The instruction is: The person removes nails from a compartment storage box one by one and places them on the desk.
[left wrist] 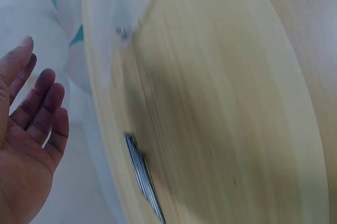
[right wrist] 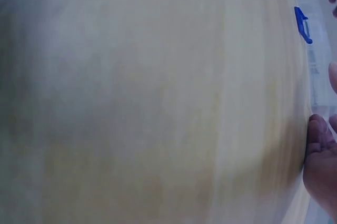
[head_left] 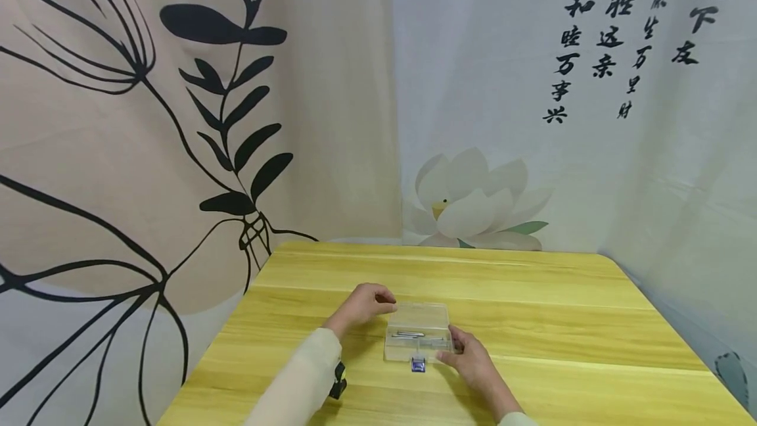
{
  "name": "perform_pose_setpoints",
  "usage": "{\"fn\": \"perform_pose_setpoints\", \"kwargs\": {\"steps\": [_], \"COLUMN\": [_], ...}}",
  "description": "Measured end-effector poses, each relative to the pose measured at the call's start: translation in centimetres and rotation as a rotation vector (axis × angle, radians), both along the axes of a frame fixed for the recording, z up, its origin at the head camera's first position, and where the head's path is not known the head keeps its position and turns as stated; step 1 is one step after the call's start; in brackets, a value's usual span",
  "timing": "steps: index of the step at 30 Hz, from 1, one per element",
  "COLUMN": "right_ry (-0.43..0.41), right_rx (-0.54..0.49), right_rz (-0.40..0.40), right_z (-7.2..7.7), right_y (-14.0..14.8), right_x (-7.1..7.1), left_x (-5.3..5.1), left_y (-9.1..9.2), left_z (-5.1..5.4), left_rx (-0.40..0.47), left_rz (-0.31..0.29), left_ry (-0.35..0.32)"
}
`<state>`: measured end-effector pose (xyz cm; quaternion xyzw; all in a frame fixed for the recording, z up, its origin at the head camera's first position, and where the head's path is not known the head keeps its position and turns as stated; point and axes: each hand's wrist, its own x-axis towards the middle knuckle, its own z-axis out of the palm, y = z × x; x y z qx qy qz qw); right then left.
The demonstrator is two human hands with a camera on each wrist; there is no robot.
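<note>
A clear plastic compartment box (head_left: 402, 351) sits on the table with its lid (head_left: 421, 315) raised at the back. Thin silvery rods (head_left: 410, 334) lie inside it, and a blue latch (head_left: 418, 365) hangs at its front. My right hand (head_left: 475, 359) holds the box's right end, thumb at the front corner and fingers along the side. Beside the lid's left edge is my left hand (head_left: 363, 304), its fingers loosely bent and holding nothing. A bundle of slim metallic pieces (left wrist: 143, 176) lies on the table in the left wrist view; their kind is unclear.
The wood-grain table (head_left: 562, 321) reaches back to a printed curtain (head_left: 343, 117) with plant drawings and dark lettering. A small black item (head_left: 338, 381) shows beside the left sleeve (head_left: 301, 373).
</note>
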<state>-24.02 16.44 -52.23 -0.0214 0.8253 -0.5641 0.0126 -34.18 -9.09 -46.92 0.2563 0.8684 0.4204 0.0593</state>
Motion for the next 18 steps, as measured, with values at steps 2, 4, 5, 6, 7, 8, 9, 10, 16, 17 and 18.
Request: {"fn": "perform_pose_setpoints", "kwargs": {"steps": [2, 4, 5, 6, 7, 8, 9, 10, 16, 17, 18], "right_ry": [0.002, 0.001, -0.001, -0.003, -0.005, -0.006, -0.008, -0.010, -0.011, -0.010, -0.011], "right_rx": [-0.009, -0.016, -0.023, -0.024, -0.027, -0.027, -0.028, -0.031, -0.019, -0.013, -0.012], "right_rz": [-0.001, -0.003, -0.002, -0.001, -0.003, -0.003, -0.003, -0.001, -0.002, -0.004, -0.004], "right_z": [0.0, 0.0, 0.0, 0.0, 0.0, 0.0, 0.0, -0.1, -0.1, -0.1, -0.1], "right_y": [0.0, 0.0, 0.0, 0.0, 0.0, 0.0, 0.0, 0.0, 0.0, 0.0, 0.0], "right_x": [0.0, 0.0, 0.0, 0.0, 0.0, 0.0, 0.0, -0.1, -0.1, -0.1, -0.1], "left_x": [0.2, 0.3, 0.4, 0.4, 0.4, 0.5, 0.6, 0.6, 1.1, 1.2, 1.3], "left_y": [0.9, 1.8, 2.2, 2.5, 2.9, 3.2, 3.5, 3.8, 4.8, 4.9, 5.0], "left_z": [0.0, -0.1, -0.2, -0.2, -0.3, -0.4, -0.5, -0.6, -1.3, -1.4, -1.5], "left_rx": [-0.009, -0.019, -0.019, -0.019, -0.022, -0.023, -0.024, -0.025, -0.047, -0.044, -0.045], "left_rz": [-0.015, -0.028, -0.036, -0.042, -0.045, -0.050, -0.054, -0.058, -0.062, -0.061, -0.059], "left_ry": [-0.002, 0.003, 0.001, -0.002, -0.004, -0.003, -0.003, -0.006, 0.002, 0.000, -0.005]}}
